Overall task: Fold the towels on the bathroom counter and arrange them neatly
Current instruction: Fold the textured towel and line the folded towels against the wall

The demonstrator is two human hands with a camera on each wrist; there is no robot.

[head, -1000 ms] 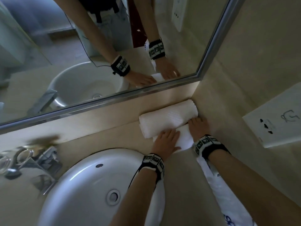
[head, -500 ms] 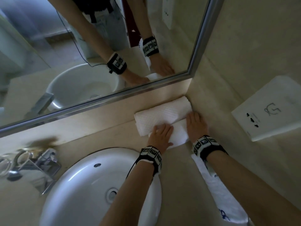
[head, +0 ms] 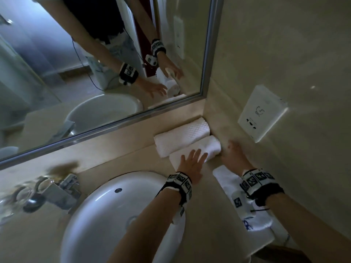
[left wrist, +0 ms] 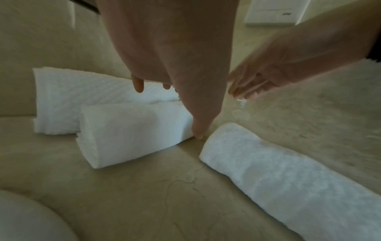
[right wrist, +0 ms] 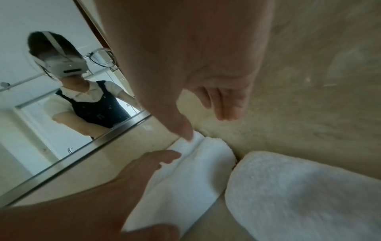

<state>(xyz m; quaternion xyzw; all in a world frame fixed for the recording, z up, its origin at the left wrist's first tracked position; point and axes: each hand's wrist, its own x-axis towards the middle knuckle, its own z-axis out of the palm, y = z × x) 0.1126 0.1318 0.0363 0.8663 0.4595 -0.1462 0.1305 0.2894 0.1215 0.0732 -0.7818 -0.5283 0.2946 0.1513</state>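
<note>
My left hand (head: 191, 164) lies flat, fingers straight, on the smooth white rolled towel (head: 207, 149). It sits against the waffle-textured white roll (head: 182, 137) in the corner of the beige stone counter (head: 121, 158). My right hand (head: 234, 156) is loose, holding nothing. I judge placing finished; next comes the long white roll (left wrist: 288, 179) beside me.

bathroom | white sink (head: 106, 211), faucet (head: 62, 188), wall mirror (head: 95, 63) (steel-framed) | beige stone counter (head: 117, 149)

Both hands (head: 191, 164) (head: 234, 155) flat, fingers extended
</note>
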